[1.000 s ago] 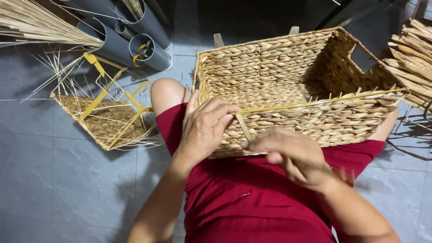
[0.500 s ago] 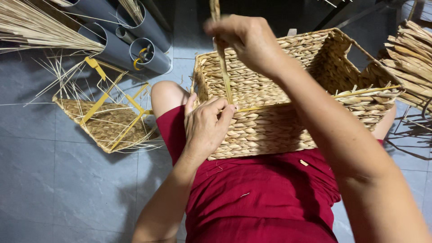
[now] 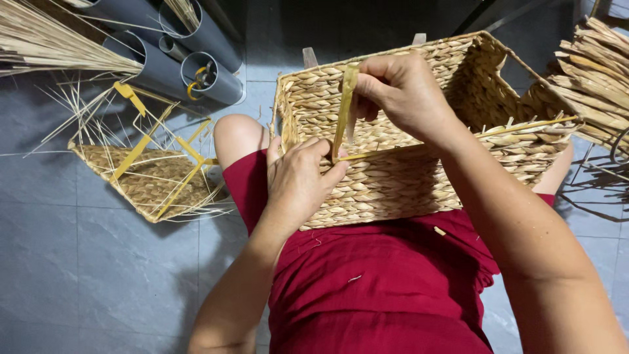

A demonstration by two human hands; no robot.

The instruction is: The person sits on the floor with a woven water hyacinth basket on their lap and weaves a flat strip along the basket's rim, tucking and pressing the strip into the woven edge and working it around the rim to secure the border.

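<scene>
A woven basket [image 3: 419, 177] is rested on the lap, its near rim pressed by the left hand [image 3: 298, 183]. Above it, a pale fibre strand [image 3: 344, 108] is pinched taut in the right hand [image 3: 403, 92], rising from the rim.

Half-woven basket frame [image 3: 154, 180], grey pipes [image 3: 177, 56], dried reed bundles [image 3: 599, 72]

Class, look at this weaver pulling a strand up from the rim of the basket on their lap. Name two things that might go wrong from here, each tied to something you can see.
1. The right hand pulls the strand up taut while the left hand pins its base at the rim; a hard pull might snap or split it.
2. The basket only rests on the lap, tilted, so it may slip if the left hand lets go.
</scene>
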